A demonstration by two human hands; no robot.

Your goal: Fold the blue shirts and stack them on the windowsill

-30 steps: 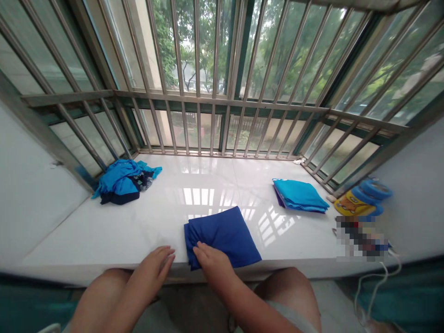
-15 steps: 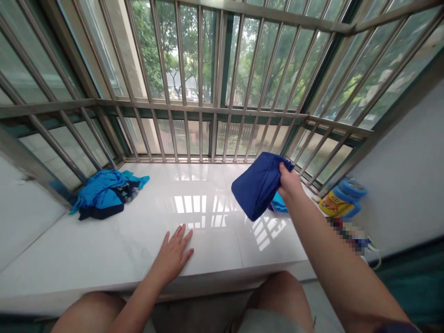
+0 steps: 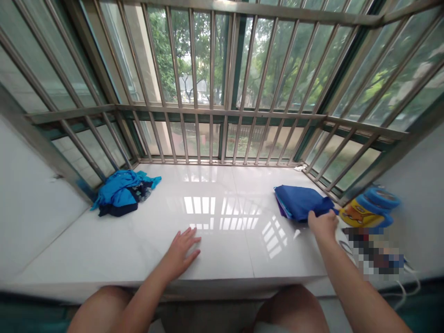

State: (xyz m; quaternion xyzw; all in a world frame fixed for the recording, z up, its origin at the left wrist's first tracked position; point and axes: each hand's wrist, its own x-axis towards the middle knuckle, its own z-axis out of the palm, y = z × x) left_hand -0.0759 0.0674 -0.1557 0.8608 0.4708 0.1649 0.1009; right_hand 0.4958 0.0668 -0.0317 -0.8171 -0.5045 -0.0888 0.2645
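Note:
A folded dark-blue garment [image 3: 297,201] lies on top of other folded cloth on the right of the white sill. Light-blue and purple edges [image 3: 281,206] of that lower cloth show at its left side. My right hand [image 3: 324,224] is at the garment's near right corner, fingers closed on the bunched fabric there. Palm down and fingers apart, my left hand [image 3: 183,252] rests near the sill's front edge with nothing in it. A crumpled heap of blue and dark clothes [image 3: 121,192] sits at the far left, away from both hands.
Metal bars [image 3: 222,111] stand along the windows behind the white sill [image 3: 222,249]. A blue and yellow jug-like container [image 3: 368,209] stands at the right wall. Nearer me are a blurred-out patch of items [image 3: 376,249] and a white cable [image 3: 404,289].
My right hand has lowered the dark-blue garment from the air onto the folded cloth at the right. My left hand stays on the sill. The view has shifted slightly.

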